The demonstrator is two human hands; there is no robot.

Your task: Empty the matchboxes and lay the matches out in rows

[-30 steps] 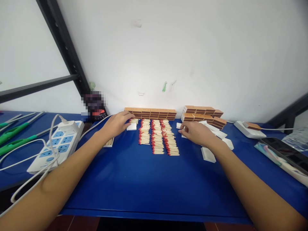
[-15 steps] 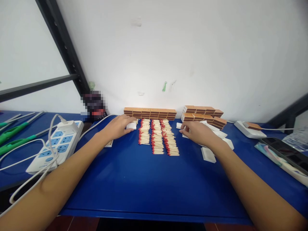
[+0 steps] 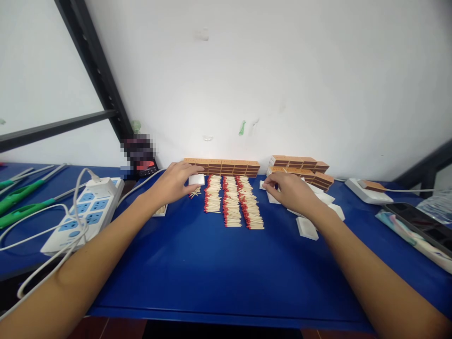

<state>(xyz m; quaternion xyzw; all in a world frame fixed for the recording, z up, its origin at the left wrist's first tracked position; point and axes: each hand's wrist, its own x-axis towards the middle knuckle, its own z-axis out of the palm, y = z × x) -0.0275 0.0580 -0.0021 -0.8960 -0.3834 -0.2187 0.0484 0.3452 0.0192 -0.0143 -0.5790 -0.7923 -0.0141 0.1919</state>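
Note:
My left hand [image 3: 176, 182] grips a small white matchbox tray [image 3: 197, 179] between thumb and fingers, tilted above the table. Below it lie a few loose matches [image 3: 195, 192]. A matchbox tray with matches [image 3: 161, 211] is partly covered by my left wrist. Three columns of red-headed matches [image 3: 232, 202] lie between my hands. My right hand [image 3: 287, 188] is closed with its fingertips together, over white matchbox trays [image 3: 273, 194]; what it pinches, if anything, is hidden. More empty white trays [image 3: 307, 228] are scattered beside and under my right wrist.
Stacked matchboxes [image 3: 226, 165] line the wall, with another stack [image 3: 300, 165] at the right. A power strip [image 3: 84, 207] with cables and green-handled tools [image 3: 21, 197] are at the left. At the right sit a white adapter [image 3: 367, 192] and a phone [image 3: 420, 226].
My left hand has lifted its white tray slightly and moved it a little right; loose matches now show beneath. My right hand's fingers have shifted slightly left and drawn together.

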